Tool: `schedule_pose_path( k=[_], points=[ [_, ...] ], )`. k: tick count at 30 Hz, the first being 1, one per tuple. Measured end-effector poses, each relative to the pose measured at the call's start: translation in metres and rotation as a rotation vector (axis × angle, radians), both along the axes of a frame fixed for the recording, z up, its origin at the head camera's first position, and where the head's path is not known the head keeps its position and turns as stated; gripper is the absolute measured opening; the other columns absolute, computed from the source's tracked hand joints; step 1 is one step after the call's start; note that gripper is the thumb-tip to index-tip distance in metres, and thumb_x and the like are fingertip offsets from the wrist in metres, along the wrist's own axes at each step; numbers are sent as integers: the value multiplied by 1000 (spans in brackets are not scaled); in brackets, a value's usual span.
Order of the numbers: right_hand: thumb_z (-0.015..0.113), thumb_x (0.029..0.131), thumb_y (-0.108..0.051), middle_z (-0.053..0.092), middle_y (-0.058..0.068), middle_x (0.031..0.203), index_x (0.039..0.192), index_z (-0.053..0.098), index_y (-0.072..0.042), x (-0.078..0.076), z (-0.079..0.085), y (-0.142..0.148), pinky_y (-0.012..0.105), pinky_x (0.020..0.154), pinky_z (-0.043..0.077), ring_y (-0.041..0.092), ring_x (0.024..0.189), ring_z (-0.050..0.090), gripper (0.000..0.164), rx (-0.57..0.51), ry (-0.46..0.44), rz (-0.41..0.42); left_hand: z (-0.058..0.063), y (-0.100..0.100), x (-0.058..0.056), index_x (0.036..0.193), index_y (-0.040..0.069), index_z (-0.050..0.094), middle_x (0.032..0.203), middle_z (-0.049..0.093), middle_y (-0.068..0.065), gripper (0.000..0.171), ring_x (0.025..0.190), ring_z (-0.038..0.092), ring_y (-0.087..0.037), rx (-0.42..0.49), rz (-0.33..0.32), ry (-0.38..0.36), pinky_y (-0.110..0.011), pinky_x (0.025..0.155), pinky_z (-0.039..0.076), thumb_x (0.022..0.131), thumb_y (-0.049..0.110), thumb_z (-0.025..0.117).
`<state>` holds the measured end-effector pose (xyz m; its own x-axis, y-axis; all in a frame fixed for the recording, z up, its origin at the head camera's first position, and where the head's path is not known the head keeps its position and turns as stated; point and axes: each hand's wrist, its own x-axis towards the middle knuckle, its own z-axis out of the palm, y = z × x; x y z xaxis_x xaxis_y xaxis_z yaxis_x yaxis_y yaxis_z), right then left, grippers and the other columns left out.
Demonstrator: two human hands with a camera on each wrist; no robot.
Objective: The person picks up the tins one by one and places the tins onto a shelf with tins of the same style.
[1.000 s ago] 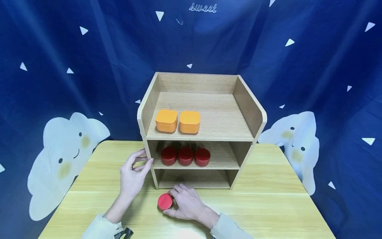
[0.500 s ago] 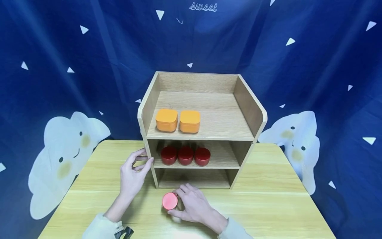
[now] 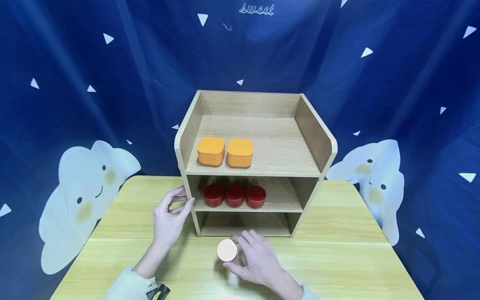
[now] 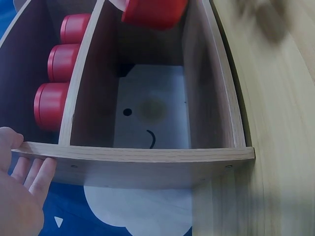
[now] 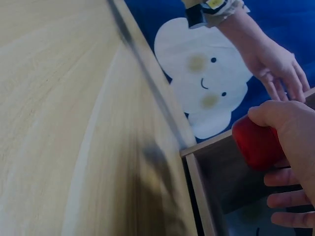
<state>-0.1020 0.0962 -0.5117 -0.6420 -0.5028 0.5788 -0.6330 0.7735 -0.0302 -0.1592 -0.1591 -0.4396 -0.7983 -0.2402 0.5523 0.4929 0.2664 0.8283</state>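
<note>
My right hand [image 3: 258,260] pinches a round red lidded tin [image 3: 227,250] between thumb and fingers, just in front of the wooden shelf [image 3: 262,173]. Glare whitens the lid in the head view. In the right wrist view the tin [image 5: 257,142] overlaps the shelf's bottom compartment, and a blurred shadow falls on the table. With my left hand [image 3: 169,221] I grip the shelf's left side panel [image 4: 157,155], thumb at the front edge and fingers along the outer face. Three matching red tins [image 3: 234,195] stand in a row on the middle level, towards the left.
Two orange lidded boxes [image 3: 240,152] sit side by side on the top level, at its front left. The light wood table [image 3: 337,258] extends on both sides of the shelf. A blue curtain [image 3: 240,50] with white clouds and triangles hangs behind.
My right hand has moved to the right with the red tin, whose lid has turned from red to bright with glare. The left hand stays on the side panel.
</note>
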Motion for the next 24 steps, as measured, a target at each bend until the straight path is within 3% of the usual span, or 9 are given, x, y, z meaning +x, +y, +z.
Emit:
schedule_pose_path(
  k=[6, 16, 24],
  points=[
    [88, 71, -59, 63, -11, 90, 109, 70, -19, 2, 2, 14, 17, 70, 52, 8, 83, 58, 58, -77, 73, -3, 0, 1, 0, 120, -2, 72, 110, 71, 24, 35, 90, 70, 7, -1, -1, -7, -13, 73, 65, 86, -11, 79],
    [89, 70, -55, 69, -12, 95, 113, 72, -19, 5, 15, 39, 20, 75, 54, 7, 87, 63, 59, -156, 45, -42, 0, 0, 0, 120, -3, 72, 104, 72, 19, 36, 90, 70, 7, -2, 3, -20, -14, 72, 66, 85, -11, 79],
    [79, 84, -54, 70, -9, 93, 113, 73, -14, 2, 27, 53, 23, 69, 56, 10, 83, 64, 50, -257, 118, -6, 1, 0, 1, 120, -2, 73, 104, 72, 12, 36, 90, 70, 6, -1, 5, -20, -16, 72, 66, 85, -12, 79]
  ],
)
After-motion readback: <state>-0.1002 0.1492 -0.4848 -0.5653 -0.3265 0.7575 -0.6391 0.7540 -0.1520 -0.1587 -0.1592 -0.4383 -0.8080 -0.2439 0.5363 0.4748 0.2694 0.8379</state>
